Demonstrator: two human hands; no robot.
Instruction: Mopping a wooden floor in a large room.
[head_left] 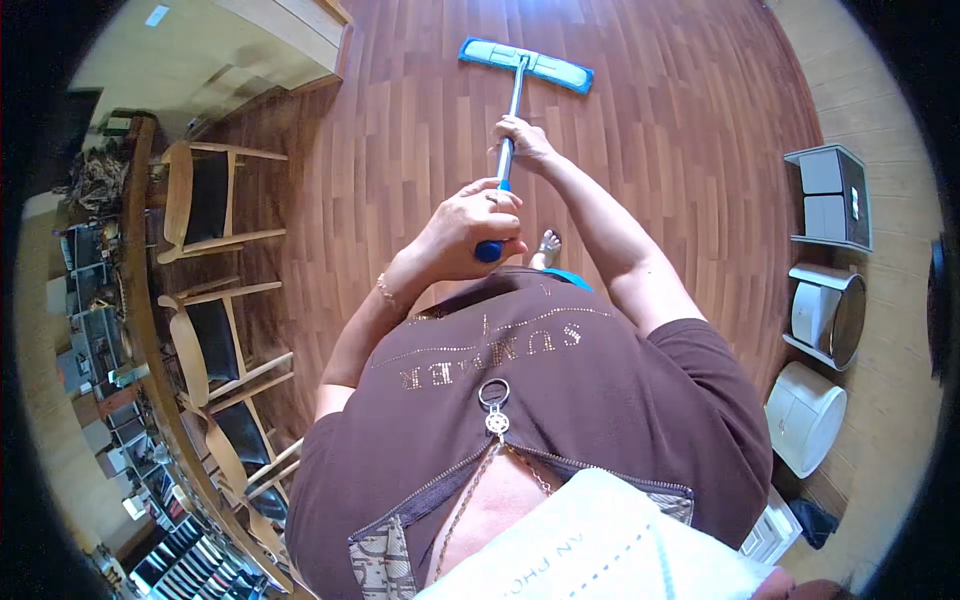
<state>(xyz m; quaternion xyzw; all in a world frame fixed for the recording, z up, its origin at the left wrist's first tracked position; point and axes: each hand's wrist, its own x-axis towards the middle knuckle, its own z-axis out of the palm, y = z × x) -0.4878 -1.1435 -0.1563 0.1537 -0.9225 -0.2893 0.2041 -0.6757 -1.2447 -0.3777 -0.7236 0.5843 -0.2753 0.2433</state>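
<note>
A flat mop (526,64) with a pale blue head and darker blue fringe lies on the wooden floor (420,130) ahead of me. Its metal pole runs back toward my body and ends in a blue grip. My left hand (472,228) is wrapped round the pole near that blue end, close to my waist. Farther along, my right hand (524,140) grips the pole nearer the mop head. One sandalled foot (547,248) shows beneath my arms.
Wooden chairs with black seats (212,195) line the left, beside a long table (150,330) crowded with objects. A pale cabinet (285,35) stands at the far left. Along the right wall are a grey cabinet (828,222), a rounded one (815,318) and a white one (808,418).
</note>
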